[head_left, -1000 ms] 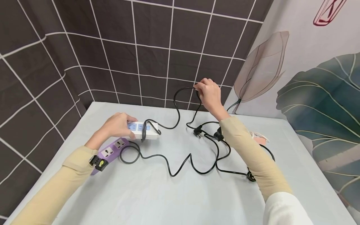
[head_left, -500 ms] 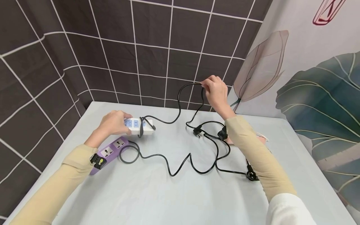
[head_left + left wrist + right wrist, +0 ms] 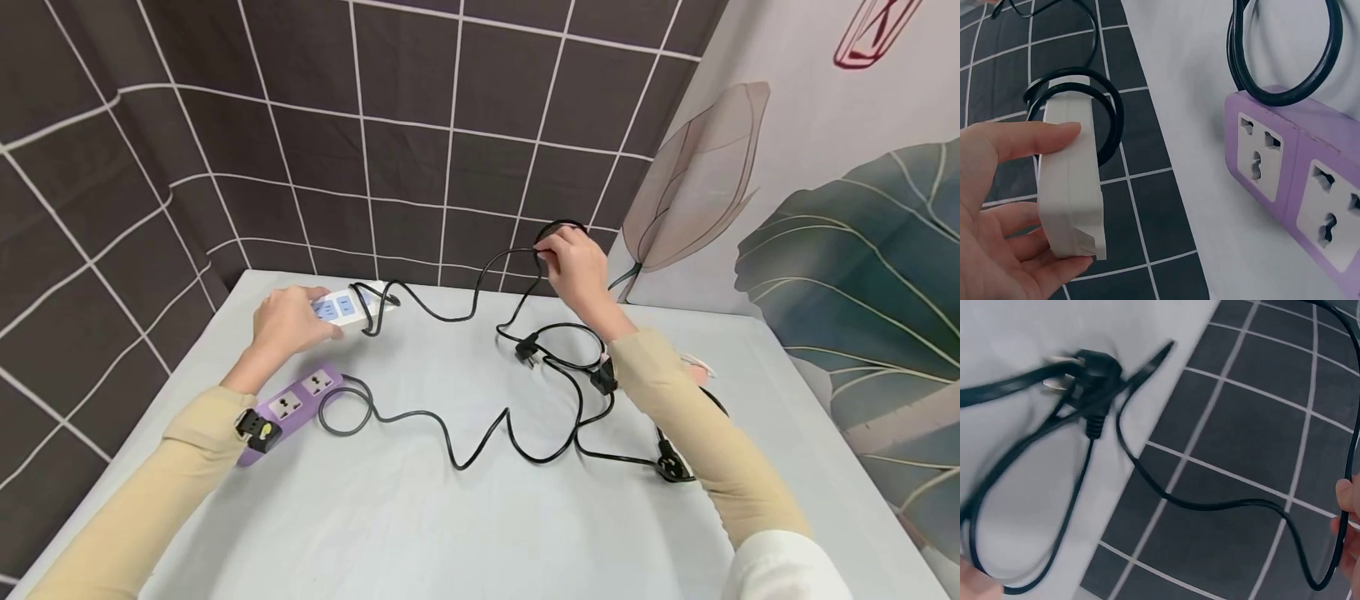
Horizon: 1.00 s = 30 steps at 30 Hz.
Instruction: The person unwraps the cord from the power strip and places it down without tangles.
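Observation:
In the head view, my left hand [image 3: 288, 321] grips the near end of a white power strip [image 3: 347, 307] with blue sockets, held above the table's far left. The left wrist view shows thumb and fingers on either side of its white casing [image 3: 1071, 181]. Black cord [image 3: 1113, 122] loops around the strip's far end. My right hand [image 3: 576, 268] pinches this black cord [image 3: 480, 287], raised near the back edge. At the right edge of the right wrist view, fingertips [image 3: 1349, 497] hold the cord. A black plug [image 3: 527, 348] lies below the right hand.
A purple power strip [image 3: 303, 398] lies under my left wrist, its dark cord [image 3: 453, 454] winding rightward. More black plugs [image 3: 603, 377] and a three-pin plug end [image 3: 671, 463] lie near my right forearm, which partly hides a pink object [image 3: 699, 372]. Dark gridded cloth [image 3: 405, 150] hangs behind the table.
My left hand has shifted left and toward the back with the white power strip, now more tilted. My right hand has moved rightward with the cord, rising, then dropping slightly.

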Each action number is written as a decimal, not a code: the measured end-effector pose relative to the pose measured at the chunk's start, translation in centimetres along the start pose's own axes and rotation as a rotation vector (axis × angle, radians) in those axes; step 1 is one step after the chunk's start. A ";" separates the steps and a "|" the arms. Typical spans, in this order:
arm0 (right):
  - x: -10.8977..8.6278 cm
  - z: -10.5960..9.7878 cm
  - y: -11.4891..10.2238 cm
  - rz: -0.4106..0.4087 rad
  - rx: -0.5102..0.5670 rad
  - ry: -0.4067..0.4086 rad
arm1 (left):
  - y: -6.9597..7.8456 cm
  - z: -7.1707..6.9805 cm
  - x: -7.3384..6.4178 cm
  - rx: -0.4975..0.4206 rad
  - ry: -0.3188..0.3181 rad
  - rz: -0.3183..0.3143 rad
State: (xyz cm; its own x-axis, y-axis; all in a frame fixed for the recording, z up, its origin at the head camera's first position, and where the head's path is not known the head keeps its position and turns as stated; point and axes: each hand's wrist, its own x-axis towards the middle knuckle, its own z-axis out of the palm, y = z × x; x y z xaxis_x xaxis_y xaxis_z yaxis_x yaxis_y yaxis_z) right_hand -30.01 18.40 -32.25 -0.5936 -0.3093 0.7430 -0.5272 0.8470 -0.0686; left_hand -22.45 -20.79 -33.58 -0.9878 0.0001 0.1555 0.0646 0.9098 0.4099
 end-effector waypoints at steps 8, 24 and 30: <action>-2.3 1.7 -1.2 -0.115 0.003 -0.111 | -0.1 0.2 -0.2 -0.043 0.041 -0.014; -5.7 3.7 -3.2 -0.207 0.105 -0.658 | 1.2 0.0 -0.6 -0.074 0.071 -0.013; -5.1 3.3 -3.8 -0.132 0.128 -0.813 | 1.5 0.0 -0.6 -0.084 0.070 -0.003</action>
State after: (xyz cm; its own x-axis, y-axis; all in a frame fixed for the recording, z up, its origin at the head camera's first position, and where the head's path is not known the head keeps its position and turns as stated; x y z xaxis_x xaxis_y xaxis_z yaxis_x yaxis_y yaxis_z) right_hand -26.97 15.33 -37.97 -0.7500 -0.6601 0.0407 -0.6593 0.7412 -0.1262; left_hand -21.75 -19.41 -33.03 -0.9759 -0.0346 0.2153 0.0758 0.8719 0.4838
